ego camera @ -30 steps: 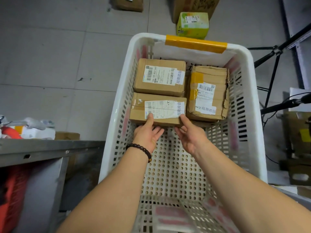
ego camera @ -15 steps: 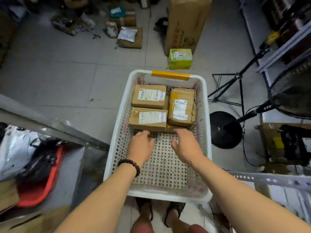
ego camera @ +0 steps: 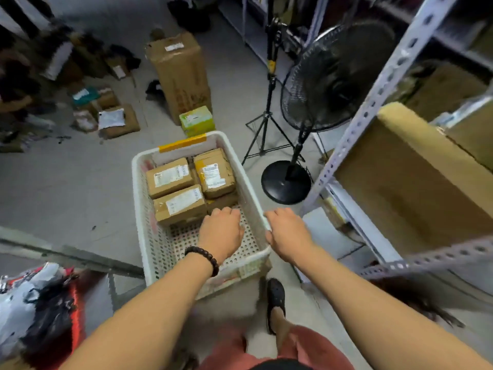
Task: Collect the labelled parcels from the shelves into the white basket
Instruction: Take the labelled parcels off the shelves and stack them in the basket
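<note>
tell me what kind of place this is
Most likely a parcel storeroom or small courier depot: slotted metal shelving holds a big cardboard box, loose parcels lie scattered on the tiled floor, and the white basket carries labelled cartons.

Parcels [ego camera: 181,204] block the basket's [ego camera: 136,198] far half; near half free

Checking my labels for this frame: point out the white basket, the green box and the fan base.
white basket [ego camera: 138,209], head view, left wall.
green box [ego camera: 197,120], head view, top face.
fan base [ego camera: 279,186], head view, black disc beside the pole.
</note>
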